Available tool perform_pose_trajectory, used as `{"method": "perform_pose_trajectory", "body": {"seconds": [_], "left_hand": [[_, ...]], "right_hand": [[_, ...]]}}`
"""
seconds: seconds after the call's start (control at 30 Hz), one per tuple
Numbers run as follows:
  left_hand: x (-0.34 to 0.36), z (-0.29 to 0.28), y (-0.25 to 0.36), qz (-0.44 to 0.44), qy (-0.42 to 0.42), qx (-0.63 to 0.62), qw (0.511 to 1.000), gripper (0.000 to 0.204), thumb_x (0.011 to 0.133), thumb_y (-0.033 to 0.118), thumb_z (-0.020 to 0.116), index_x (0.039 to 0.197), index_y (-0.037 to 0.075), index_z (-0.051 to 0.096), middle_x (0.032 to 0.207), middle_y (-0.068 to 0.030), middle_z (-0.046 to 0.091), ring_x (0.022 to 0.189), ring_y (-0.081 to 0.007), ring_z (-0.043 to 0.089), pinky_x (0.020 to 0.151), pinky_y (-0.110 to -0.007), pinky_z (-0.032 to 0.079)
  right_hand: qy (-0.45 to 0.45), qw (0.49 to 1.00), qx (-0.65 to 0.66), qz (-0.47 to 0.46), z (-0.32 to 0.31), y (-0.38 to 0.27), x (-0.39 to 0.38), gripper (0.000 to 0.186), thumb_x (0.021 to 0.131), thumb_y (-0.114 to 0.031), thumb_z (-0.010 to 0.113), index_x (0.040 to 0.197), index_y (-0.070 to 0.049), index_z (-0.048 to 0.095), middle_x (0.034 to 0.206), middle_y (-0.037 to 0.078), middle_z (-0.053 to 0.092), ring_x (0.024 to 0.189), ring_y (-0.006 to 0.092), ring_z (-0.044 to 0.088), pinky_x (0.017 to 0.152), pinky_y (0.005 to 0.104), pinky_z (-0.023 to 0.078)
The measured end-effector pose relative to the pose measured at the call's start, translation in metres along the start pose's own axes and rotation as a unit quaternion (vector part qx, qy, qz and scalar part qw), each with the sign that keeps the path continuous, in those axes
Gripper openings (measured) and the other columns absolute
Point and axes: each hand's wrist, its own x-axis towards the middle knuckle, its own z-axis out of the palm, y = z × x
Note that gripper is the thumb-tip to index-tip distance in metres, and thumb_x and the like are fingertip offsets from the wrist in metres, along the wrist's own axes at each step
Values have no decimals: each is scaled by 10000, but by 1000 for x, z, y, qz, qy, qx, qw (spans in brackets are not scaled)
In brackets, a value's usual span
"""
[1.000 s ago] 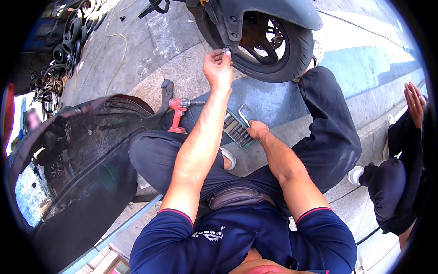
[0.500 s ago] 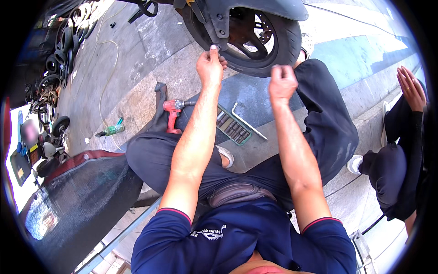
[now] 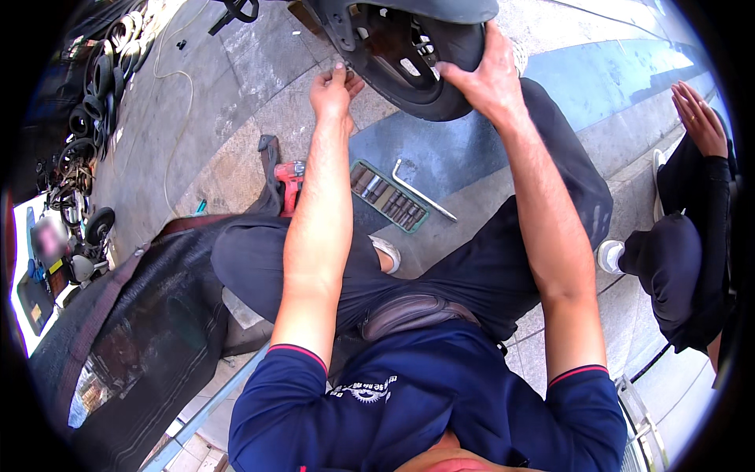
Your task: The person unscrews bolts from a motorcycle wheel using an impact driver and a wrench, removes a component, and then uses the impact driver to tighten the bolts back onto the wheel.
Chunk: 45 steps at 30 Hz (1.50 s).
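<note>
My left hand is closed at the lower end of the fork, its thumb and fingertips around something small that I cannot make out. Further right, my right hand grips the black tyre of the motorbike's front wheel, its thumb toward the dark rim. Below, between my legs, lie a green tray of sockets and, along its upper right side, a long bent silver wrench. A red impact driver lies left of the tray, partly hidden by my left forearm.
A black bag or sheet lies at my lower left. Piled tyres, machine parts and a pale hose are along the left. At the right crouches another person in dark clothes, a hand raised.
My right hand has let go of the silver wrench and risen onto the tyre. My left hand stays near the fork's lower end. The view has shifted, so the scene sits higher in the picture.
</note>
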Motion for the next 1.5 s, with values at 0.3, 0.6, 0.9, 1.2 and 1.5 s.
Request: {"method": "perform_pose_trajectory", "body": {"seconds": [0.3,0.6,0.9,1.2,1.5], "left_hand": [[48,-32,8,-43,-27,-69,996,262,1003,128,619,1160,-70,550,1009,-149,628,875,-268,663,805,-402,609],[53,-37,8,-13,-42,-50,998,239,963,36,620,1169,-73,568,1028,-135,645,893,-257,677,794,-376,608],[61,-36,1,54,-45,-32,997,306,900,-90,558,1199,-27,558,1058,-126,659,961,-240,654,895,-382,552],[68,-35,19,86,64,17,994,278,1021,242,480,1076,-20,551,954,-155,674,869,-252,686,752,-368,584],[55,-36,9,236,-64,228,942,312,1042,228,510,1223,-23,549,1167,-138,633,1070,-231,623,875,-349,528]], "right_hand": [[62,995,72,-18,39,-68,-42,1016,680,-239,830,1486,37,277,1287,331,536,1150,476,595,978,500,495],[92,993,74,-5,51,-69,-44,1006,665,-239,835,1480,17,303,1194,305,589,1087,469,618,921,497,513],[82,994,69,-6,47,-72,-43,1019,657,-236,840,1483,25,304,1224,313,585,1106,471,619,941,495,512],[95,993,63,-30,48,-65,-41,1007,658,-239,841,1473,34,317,1274,301,551,1146,454,596,964,483,499],[86,994,65,-23,47,-68,-43,1006,661,-246,833,1477,28,314,1283,297,540,1175,460,567,982,492,485]]}}
